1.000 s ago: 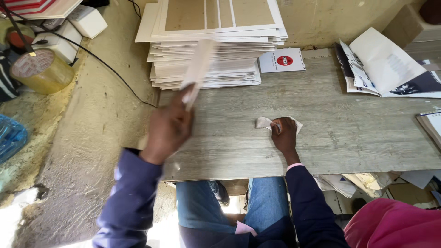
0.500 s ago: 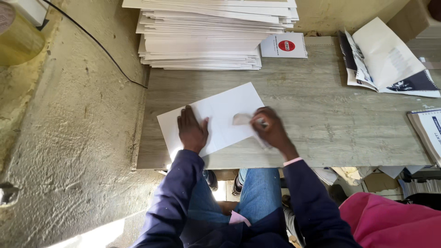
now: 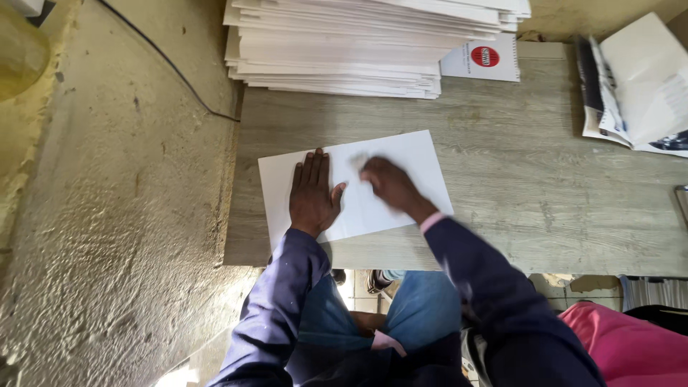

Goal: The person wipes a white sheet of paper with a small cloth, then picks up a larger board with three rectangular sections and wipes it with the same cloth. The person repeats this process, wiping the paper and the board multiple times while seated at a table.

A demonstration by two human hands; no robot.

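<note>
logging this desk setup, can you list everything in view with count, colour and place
white sheet: one, white, flat on the table near its front edge
table: one, grey wood grain, centre and right
stack of boards: one tall pile, white, back of the table
small pad: one, white with a red disc, beside the stack
open booklet: one, white and dark, far right
cable: one, black, on the rough wall at left
left hand: flat on the sheet
right hand: blurred, on the sheet

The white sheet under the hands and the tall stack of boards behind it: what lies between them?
In the head view, only bare grey tabletop separates the white sheet from the stack of boards.
</note>
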